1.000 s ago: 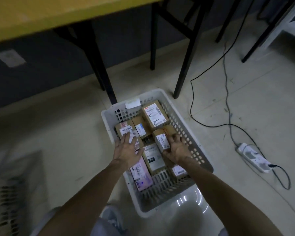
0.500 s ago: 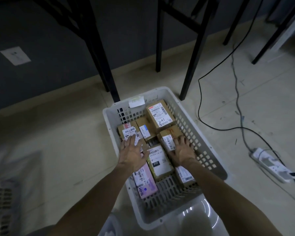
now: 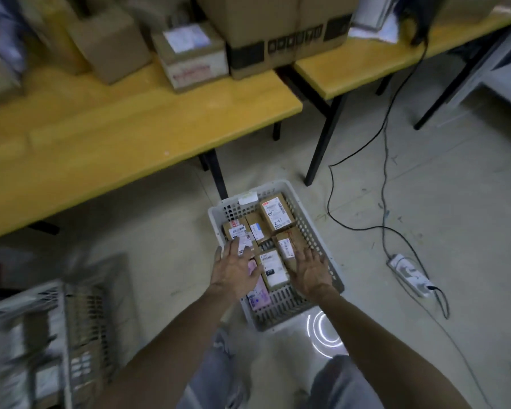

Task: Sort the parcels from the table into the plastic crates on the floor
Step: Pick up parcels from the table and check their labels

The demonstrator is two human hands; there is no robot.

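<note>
A white plastic crate (image 3: pixel 319 231) stands on the floor below the yellow table (image 3: pixel 106 137) and holds several small cardboard parcels with white labels, such as the labelled box (image 3: pixel 276 212) at its far end. My left hand (image 3: pixel 233 268) hovers with spread fingers over the crate's left side, above a pink parcel (image 3: pixel 258 296). My right hand (image 3: pixel 310 271) is spread over the crate's right side, beside a long parcel (image 3: pixel 273 268). Neither hand holds anything. More cardboard boxes (image 3: pixel 189 56) sit on the table.
A second crate (image 3: pixel 56 335), blurred, stands at the lower left on the floor. A black cable (image 3: pixel 351 228) and a white power strip (image 3: pixel 410 274) lie on the floor to the right. Black table legs (image 3: pixel 216 175) stand just behind the crate.
The view has lifted, so the tabletop and its boxes now show. Both hands have come up off the parcels and spread open above the crate.
</note>
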